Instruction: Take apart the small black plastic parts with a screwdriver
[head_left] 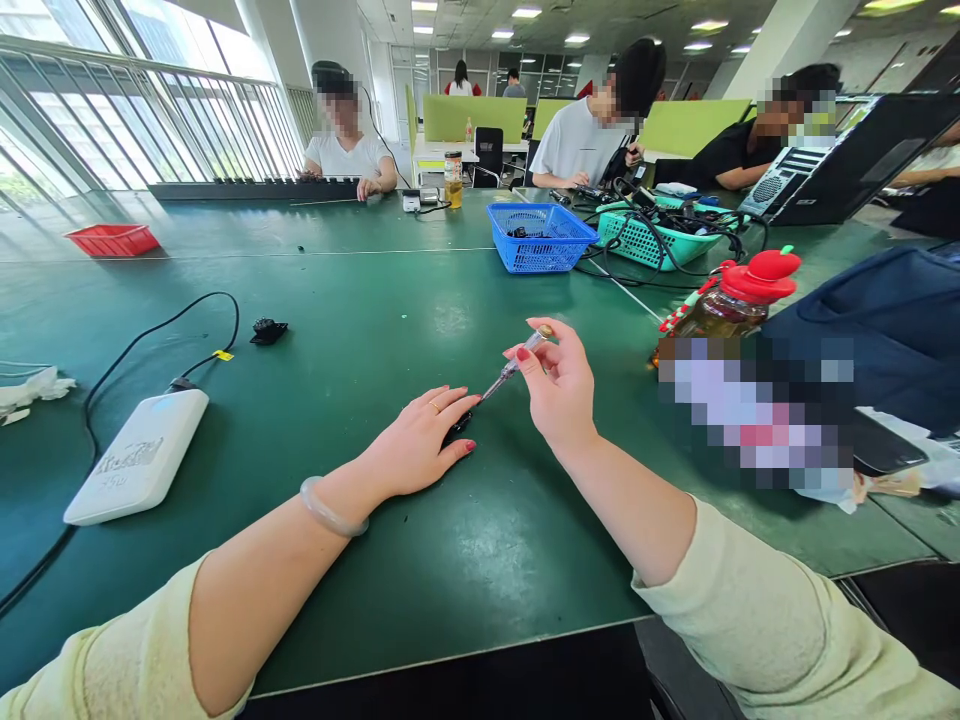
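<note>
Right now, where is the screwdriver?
In the head view, the screwdriver sits just right of centre, held in the right hand, its tip angled down beside the left hand.

Bright daylight from left windows (176, 40) — soft glare on green table (360, 340), edges stretched

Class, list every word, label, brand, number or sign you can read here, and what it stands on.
White box: dark marks, mostly too blurred to read; the lowest line is perhaps "45W".
Jar: label too small to read.
Computer case: pale mark, too small to read.
</note>
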